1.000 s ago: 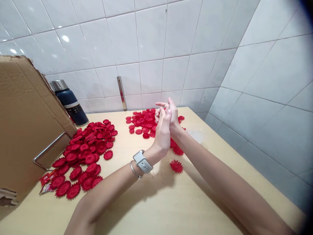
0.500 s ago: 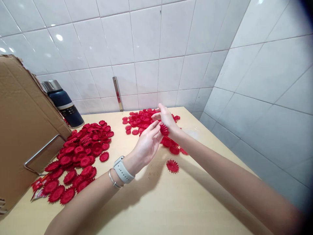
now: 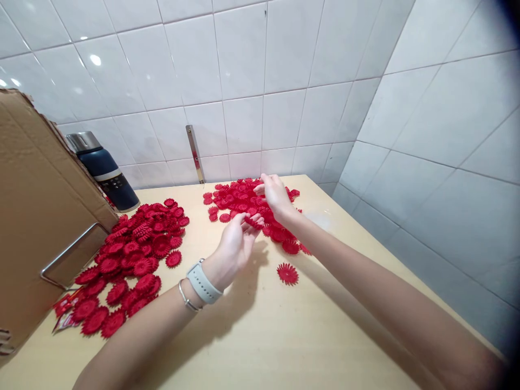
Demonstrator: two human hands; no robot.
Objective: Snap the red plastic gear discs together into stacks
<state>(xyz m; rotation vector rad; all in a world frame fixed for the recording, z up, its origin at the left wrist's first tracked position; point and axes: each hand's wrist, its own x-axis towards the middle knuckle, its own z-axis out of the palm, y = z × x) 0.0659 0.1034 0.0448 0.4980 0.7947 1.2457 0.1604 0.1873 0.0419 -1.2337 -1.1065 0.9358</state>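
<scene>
My left hand [image 3: 235, 244], with a pale watch and a bangle on its wrist, pinches a red fringed flower-shaped disc [image 3: 254, 222] between thumb and fingers, tilted nearly edge-on. Up and to the right of it, my right hand [image 3: 277, 196] hovers over the far pile of red discs [image 3: 239, 194]. Its fingers are loosely bent and apart, with nothing visible in them; part of the pile is hidden behind it. One single red disc [image 3: 287, 274] lies flat on the table, nearer to me than the pile.
On the left a second heap of red discs [image 3: 142, 244] spreads beside a cardboard box [image 3: 40, 216] with a metal wire bracket [image 3: 69, 252]. A dark blue bottle [image 3: 108, 173] stands behind it. White tiled walls [image 3: 244, 59] border the table [image 3: 244, 336] at the back and right.
My hands have drawn apart. The left hand moved slightly down and left with the disc, which was upright between both hands and is now tilted flatter. The right hand stays over the pile.
</scene>
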